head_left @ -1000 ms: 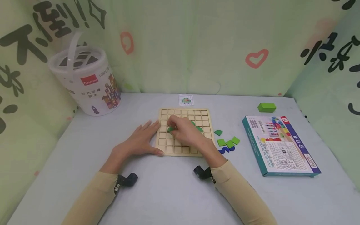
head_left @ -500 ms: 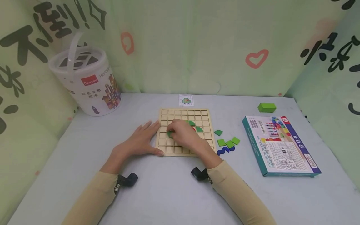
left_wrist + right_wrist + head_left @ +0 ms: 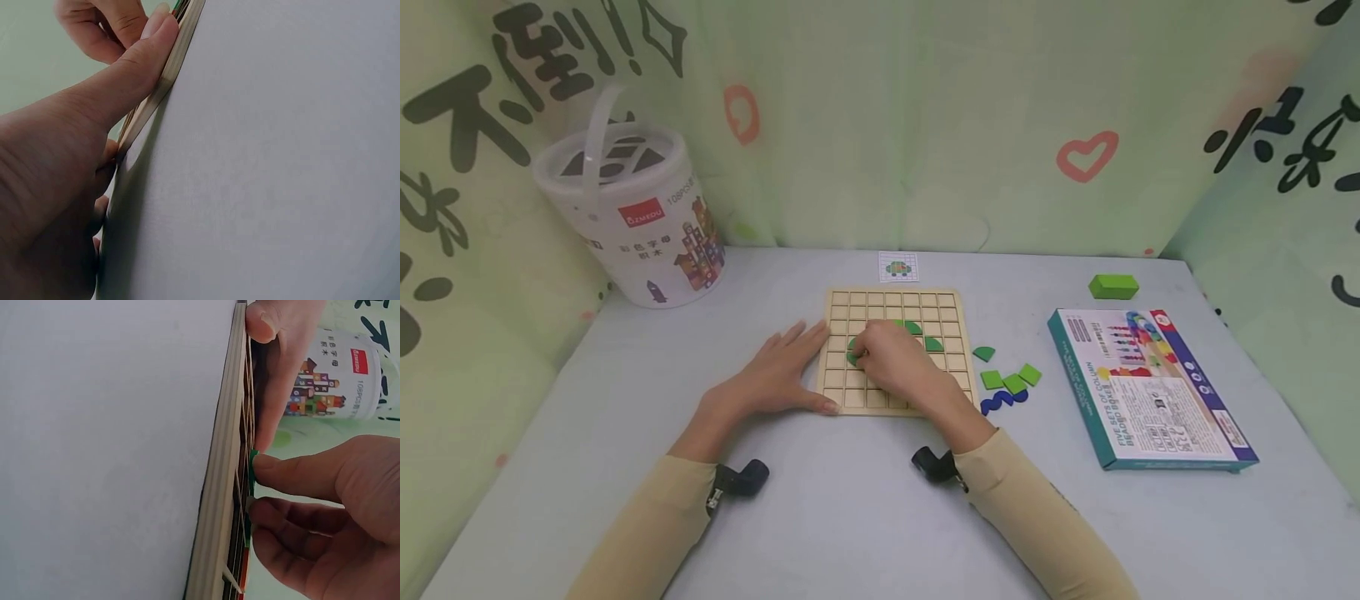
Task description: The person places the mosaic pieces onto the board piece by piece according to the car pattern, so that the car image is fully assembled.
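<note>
A wooden grid board [image 3: 912,400] lies on the table, with dark green quarter-circle pieces [image 3: 933,344] set in some squares. My left hand [image 3: 778,367] rests spread along the board's left edge, its thumb at the near corner. Over the board's middle, my right hand [image 3: 895,357] has thumb and curled fingers at a dark green quarter-circle piece [image 3: 253,464], pinching it at its square. That hand hides several squares from the head view. A bit of red [image 3: 244,569] shows in the grid in the right wrist view.
Right of the board lie a loose green quarter-circle [image 3: 983,353], light green squares [image 3: 992,380] and blue curved pieces [image 3: 1003,398]. A picture card [image 3: 898,267] is behind it. A flat box [image 3: 1150,392], green block [image 3: 1113,287] and white bucket [image 3: 632,225] stand farther out.
My right hand has shifted slightly toward me over the left part of the board, uncovering more green pieces behind it. The left hand has stayed in place.
</note>
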`<state>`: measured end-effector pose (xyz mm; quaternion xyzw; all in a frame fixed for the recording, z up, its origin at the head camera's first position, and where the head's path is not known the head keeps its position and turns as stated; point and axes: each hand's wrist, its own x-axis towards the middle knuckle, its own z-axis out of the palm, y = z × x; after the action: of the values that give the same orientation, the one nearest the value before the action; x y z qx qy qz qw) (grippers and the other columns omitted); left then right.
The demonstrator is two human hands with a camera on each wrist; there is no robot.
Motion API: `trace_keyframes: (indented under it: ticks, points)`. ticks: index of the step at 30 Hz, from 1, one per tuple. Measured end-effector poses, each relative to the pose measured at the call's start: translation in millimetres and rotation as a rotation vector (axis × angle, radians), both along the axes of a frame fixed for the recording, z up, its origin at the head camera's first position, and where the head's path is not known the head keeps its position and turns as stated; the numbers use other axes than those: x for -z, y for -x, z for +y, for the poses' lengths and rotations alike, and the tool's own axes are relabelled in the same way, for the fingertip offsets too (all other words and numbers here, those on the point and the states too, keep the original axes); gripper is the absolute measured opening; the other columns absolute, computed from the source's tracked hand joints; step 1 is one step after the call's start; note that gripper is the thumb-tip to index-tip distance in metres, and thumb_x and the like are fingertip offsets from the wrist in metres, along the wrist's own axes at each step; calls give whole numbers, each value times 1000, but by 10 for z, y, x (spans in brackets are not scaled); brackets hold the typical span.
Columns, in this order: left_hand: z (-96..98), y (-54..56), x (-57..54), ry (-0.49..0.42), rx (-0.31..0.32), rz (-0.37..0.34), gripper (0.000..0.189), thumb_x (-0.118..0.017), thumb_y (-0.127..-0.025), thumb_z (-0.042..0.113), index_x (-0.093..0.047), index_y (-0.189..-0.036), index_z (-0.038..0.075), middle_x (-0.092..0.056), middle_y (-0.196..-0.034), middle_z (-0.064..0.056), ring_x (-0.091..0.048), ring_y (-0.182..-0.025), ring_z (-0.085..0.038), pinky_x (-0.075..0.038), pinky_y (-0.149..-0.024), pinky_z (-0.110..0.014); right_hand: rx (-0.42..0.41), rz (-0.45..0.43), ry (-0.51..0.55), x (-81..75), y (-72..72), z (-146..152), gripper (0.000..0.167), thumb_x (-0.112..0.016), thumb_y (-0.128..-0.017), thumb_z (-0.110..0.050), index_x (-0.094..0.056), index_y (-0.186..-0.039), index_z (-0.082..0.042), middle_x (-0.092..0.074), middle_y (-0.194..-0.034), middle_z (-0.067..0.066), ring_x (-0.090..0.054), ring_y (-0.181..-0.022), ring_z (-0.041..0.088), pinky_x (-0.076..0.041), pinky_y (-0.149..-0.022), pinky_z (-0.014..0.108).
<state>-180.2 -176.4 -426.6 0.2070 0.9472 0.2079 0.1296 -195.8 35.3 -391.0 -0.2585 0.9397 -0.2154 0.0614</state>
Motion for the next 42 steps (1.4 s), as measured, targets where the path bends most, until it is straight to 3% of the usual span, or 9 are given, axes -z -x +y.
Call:
trace_keyframes:
  ticks: [5,11,18,28,35,42]
  points:
    - [14,6,1,1,2,-5,125,-76,-69,71,-13,-161,14,-11,-169,-1,-3,-157,-30,-6,-126,-57,13,1,-2,2,-8,10,14,-68,-89,-3,-80,-97,-7,-73,-105,6,-63,-92,14,-58,-82,31]
    - [14,-11,28,5,-1,-2,126,-76,-68,72,-13,-161,13,-11,-169,-1,-3,-157,-31,-6,-126,-57,37,-41,-1,-56,-48,165,19,-65,-89,-6,-78,-102,-10,-71,-95,2,-58,-78,14,-52,-69,27]
    - [6,-26,26,11,-6,5,126,-76,-69,71,-12,-161,13,-11,-169,-1,-2,-157,-31,-5,-127,-56,129,-72,-57,-181,-103,682,30,-60,-88,-3,-76,-112,-10,-71,-96,4,-57,-81,18,-48,-67,28]
    - [-14,-20,-7,19,-14,6,127,-76,-68,71,-13,-161,12,-12,-169,-3,-4,-157,-33,-6,-126,-57,239,-90,-167,-105,-186,1404,31,-66,-83,0,-75,-112,-3,-64,-92,7,-54,-79,21,-43,-62,26]
    - [-18,-20,10,15,-12,-2,127,-76,-68,71,-12,-161,13,-10,-169,-3,-3,-157,-33,-4,-126,-57,243,-68,-146,-73,-195,1497,20,-72,-83,-1,-77,-102,-3,-62,-92,7,-54,-79,21,-45,-64,27]
    - [6,-7,42,13,-4,10,127,-74,-68,74,-12,-161,14,-10,-169,-2,-2,-157,-32,-4,-126,-56,223,-15,-127,-180,-168,1481,9,-72,-82,-1,-71,-84,-9,-65,-83,3,-55,-75,20,-45,-64,29]
